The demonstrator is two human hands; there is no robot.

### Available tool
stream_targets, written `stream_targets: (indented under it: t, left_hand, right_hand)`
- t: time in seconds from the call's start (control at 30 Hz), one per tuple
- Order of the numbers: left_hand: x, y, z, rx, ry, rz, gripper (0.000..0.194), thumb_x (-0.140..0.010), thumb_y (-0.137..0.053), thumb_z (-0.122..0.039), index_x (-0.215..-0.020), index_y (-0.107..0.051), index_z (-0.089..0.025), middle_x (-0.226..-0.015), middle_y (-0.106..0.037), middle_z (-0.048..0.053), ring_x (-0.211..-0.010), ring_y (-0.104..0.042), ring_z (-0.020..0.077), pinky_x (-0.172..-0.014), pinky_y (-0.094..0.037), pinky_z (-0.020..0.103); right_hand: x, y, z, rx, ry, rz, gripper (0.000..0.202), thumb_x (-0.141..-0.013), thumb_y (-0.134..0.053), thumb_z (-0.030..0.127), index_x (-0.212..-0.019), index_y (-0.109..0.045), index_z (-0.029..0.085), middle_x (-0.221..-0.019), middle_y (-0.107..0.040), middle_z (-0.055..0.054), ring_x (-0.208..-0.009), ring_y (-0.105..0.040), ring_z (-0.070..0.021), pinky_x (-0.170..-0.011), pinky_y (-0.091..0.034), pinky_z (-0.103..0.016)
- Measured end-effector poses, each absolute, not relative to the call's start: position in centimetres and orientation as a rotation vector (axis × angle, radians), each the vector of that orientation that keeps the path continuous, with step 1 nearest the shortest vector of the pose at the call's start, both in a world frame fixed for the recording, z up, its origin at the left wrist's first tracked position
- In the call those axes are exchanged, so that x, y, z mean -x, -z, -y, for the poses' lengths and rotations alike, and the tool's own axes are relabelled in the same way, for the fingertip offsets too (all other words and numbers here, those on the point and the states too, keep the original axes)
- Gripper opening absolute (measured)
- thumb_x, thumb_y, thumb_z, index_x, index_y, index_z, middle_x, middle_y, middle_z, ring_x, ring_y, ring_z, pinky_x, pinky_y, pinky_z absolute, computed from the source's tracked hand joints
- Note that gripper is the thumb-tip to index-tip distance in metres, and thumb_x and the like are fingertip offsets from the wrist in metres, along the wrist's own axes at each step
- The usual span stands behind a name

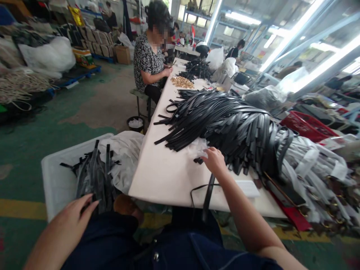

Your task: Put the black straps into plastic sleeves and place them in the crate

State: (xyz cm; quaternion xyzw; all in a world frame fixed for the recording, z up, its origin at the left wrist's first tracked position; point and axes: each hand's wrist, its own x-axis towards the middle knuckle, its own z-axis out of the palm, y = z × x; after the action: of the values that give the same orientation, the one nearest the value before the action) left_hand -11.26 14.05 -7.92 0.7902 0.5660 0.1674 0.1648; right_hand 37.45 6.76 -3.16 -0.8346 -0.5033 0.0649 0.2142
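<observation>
My right hand (pixel 215 160) reaches over the table, its fingers closed on a crumpled piece of clear plastic (pixel 198 148). A black strap (pixel 208 197) lies beneath that wrist and hangs over the table's front edge. Just beyond is a large heap of black straps (pixel 213 116). At the lower left, my left hand (pixel 75 213) hovers beside a white plastic bin (pixel 53 180), thumb and fingers apart with nothing visible between them. Inside the bin stand black straps in clear plastic (pixel 95 172), close to the left fingertips.
The white table (pixel 165 176) extends away, carrying a pile of gold-coloured metal pieces (pixel 182 82). A person (pixel 150 56) sits at its left side. White-wrapped straps (pixel 315 172) and a red basket (pixel 306 125) lie to the right. A black bucket (pixel 135 123) stands on the floor.
</observation>
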Motion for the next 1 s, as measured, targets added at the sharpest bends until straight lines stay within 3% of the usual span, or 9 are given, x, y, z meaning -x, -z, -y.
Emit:
stream_targets:
  t: [0.07, 0.17, 0.23, 0.3, 0.4, 0.5, 0.67, 0.87, 1.0]
  left_hand:
    - [4.4, 6.2, -12.6, -2.234, -0.455, -1.463, 0.037, -0.083, -0.048, -0.048, -0.102, -0.065, -0.020, -0.109, -0.069, 0.011, -0.101, -0.064, 0.0313, -0.093, -0.049, 0.050]
    - [-5.1, 3.9, -9.9, -2.181, -0.516, -1.134, 0.042, -0.087, -0.048, -0.040, -0.121, -0.056, -0.016, -0.122, -0.062, 0.014, -0.108, -0.061, 0.0262, -0.096, -0.049, 0.044]
    - [-9.0, 3.1, -8.5, -2.240, -0.630, -0.947, 0.052, -0.086, -0.053, -0.031, -0.135, -0.043, -0.017, -0.139, -0.048, 0.014, -0.123, -0.051, 0.0258, -0.102, -0.045, 0.044]
    - [-10.6, 3.1, -7.6, -2.351, -0.634, -0.726, 0.055, -0.084, -0.053, -0.019, -0.137, -0.040, -0.022, -0.144, -0.043, 0.011, -0.132, -0.041, 0.0250, -0.108, -0.038, 0.045]
    - [-10.0, 4.2, -7.2, -2.405, -0.436, -0.622, 0.040, -0.084, -0.047, -0.013, -0.123, -0.054, -0.023, -0.120, -0.063, 0.008, -0.113, -0.056, 0.0224, -0.098, -0.046, 0.039]
    - [-8.3, 6.3, -7.4, -2.398, -0.316, -0.838, 0.019, -0.088, -0.047, -0.020, -0.101, -0.061, -0.020, -0.095, -0.068, 0.006, -0.091, -0.062, 0.0216, -0.082, -0.050, 0.034]
    - [-6.4, 9.4, -9.0, -2.426, -0.347, -1.145, 0.014, -0.089, -0.047, -0.023, -0.086, -0.060, -0.020, -0.091, -0.064, 0.007, -0.089, -0.060, 0.0216, -0.079, -0.047, 0.032]
    - [-7.7, 10.7, -12.2, -2.431, -0.355, -1.258, 0.008, -0.086, -0.055, -0.028, -0.087, -0.058, -0.021, -0.092, -0.065, 0.006, -0.086, -0.061, 0.0224, -0.073, -0.045, 0.030]
    - [-12.2, 11.0, -14.4, -2.427, -0.425, -1.263, 0.010, -0.087, -0.054, -0.028, -0.088, -0.058, -0.019, -0.092, -0.064, 0.008, -0.085, -0.060, 0.0218, -0.073, -0.045, 0.030]
  right_hand:
    - [-38.6, 4.1, -4.4, 2.291, -0.012, 1.466, 0.013, -0.086, -0.056, 0.023, -0.078, -0.063, 0.015, -0.094, -0.063, -0.012, -0.098, -0.054, -0.0256, -0.092, -0.039, -0.039]
    - [-35.3, 4.7, -2.8, 2.021, 0.063, 1.548, 0.024, -0.094, -0.042, 0.026, -0.079, -0.059, 0.017, -0.087, -0.063, -0.010, -0.089, -0.056, -0.0211, -0.084, -0.042, -0.033]
    - [-31.2, 4.6, -2.0, 1.809, -0.055, 1.721, 0.025, -0.095, -0.039, 0.026, -0.080, -0.056, 0.017, -0.077, -0.062, -0.007, -0.075, -0.057, -0.0174, -0.071, -0.043, -0.027]
    - [-27.5, 4.5, -1.1, 1.667, -0.226, 1.961, 0.024, -0.095, -0.038, 0.025, -0.081, -0.056, 0.017, -0.071, -0.062, -0.005, -0.064, -0.056, -0.0155, -0.062, -0.041, -0.025]
    - [-25.0, 4.4, -0.2, 1.579, -0.386, 2.185, 0.025, -0.096, -0.040, 0.030, -0.090, -0.059, 0.016, -0.076, -0.067, -0.007, -0.066, -0.061, -0.0160, -0.061, -0.041, -0.024]
    - [-26.1, 4.8, -0.5, 1.631, -0.515, 2.350, 0.029, -0.096, -0.041, 0.041, -0.110, -0.058, 0.021, -0.087, -0.069, -0.006, -0.075, -0.065, -0.0172, -0.064, -0.042, -0.024]
    - [-31.7, 6.4, -2.7, 2.038, -0.505, 2.495, 0.030, -0.095, -0.042, 0.041, -0.105, -0.061, 0.021, -0.092, -0.069, -0.010, -0.082, -0.066, -0.0223, -0.068, -0.045, -0.028]
    - [-39.2, 5.2, -4.3, 2.132, -0.442, 2.356, 0.023, -0.093, -0.050, 0.032, -0.099, -0.066, 0.018, -0.096, -0.069, -0.011, -0.088, -0.065, -0.0215, -0.073, -0.045, -0.027]
    - [-43.8, 2.7, -3.7, 1.913, -0.596, 2.042, 0.029, -0.090, -0.052, 0.038, -0.097, -0.068, 0.016, -0.077, -0.067, -0.005, -0.067, -0.061, -0.0144, -0.060, -0.044, -0.023]
